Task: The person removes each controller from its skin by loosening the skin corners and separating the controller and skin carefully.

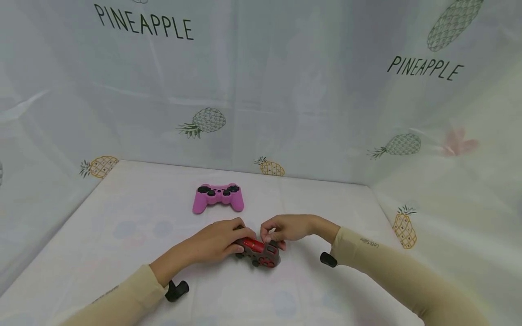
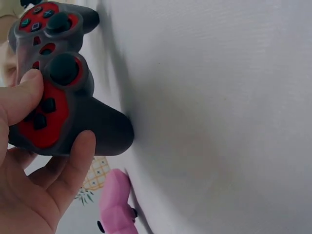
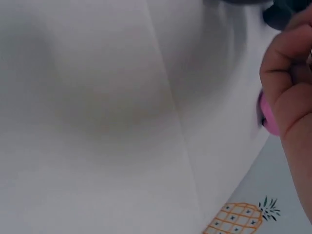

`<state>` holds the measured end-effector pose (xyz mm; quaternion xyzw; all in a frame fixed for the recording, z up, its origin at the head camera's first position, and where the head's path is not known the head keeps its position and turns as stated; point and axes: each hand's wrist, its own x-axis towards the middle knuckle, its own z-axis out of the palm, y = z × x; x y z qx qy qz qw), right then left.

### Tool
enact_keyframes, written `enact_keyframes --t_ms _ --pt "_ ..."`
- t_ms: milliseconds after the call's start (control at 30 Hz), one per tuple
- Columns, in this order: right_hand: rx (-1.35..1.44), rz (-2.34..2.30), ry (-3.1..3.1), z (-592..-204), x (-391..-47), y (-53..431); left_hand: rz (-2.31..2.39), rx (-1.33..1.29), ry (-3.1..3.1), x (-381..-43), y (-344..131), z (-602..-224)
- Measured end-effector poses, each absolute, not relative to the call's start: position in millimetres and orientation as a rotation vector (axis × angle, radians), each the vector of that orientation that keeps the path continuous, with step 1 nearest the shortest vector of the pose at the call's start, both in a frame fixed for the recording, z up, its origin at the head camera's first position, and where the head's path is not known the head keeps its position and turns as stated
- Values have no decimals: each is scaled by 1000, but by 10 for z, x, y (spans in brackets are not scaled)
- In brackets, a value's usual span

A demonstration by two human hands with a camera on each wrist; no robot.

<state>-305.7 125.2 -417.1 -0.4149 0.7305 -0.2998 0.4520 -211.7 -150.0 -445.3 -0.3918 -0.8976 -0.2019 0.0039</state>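
Observation:
A game controller (image 1: 269,260) with red panels and a dark grey cover is tilted up off the white surface. My left hand (image 1: 220,240) grips one end of it. In the left wrist view the thumb lies on the red face of the controller (image 2: 56,122) by the direction buttons, fingers underneath. At the opposite end, my right hand (image 1: 291,228) has curled fingers against the controller's upper edge; the exact spot of the pinch is hidden. The right wrist view shows the curled right hand (image 3: 292,102) close to the controller's dark underside (image 3: 246,1).
A pink controller (image 1: 218,194) lies behind the hands on the white cloth (image 1: 155,203). Sheeting printed with pineapples (image 1: 209,120) rises at the back and sides. Black wrist-worn pieces (image 1: 177,290) stick out below the beige sleeves (image 1: 367,253).

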Motion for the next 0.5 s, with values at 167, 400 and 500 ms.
enact_keyframes --t_ms 167,400,500 --pt "-1017 -858 1808 -4280 -2950 1325 -640 -1272 -2847 -2140 -1508 -4459" --pt "-1032 -916 1806 -4303 -2897 1385 -640 -1323 -2867 -2199 -1451 -4470" --pt "-1041 -895 1824 -4266 -2893 1413 -604 -1353 -2843 -2217 -1411 -4469"
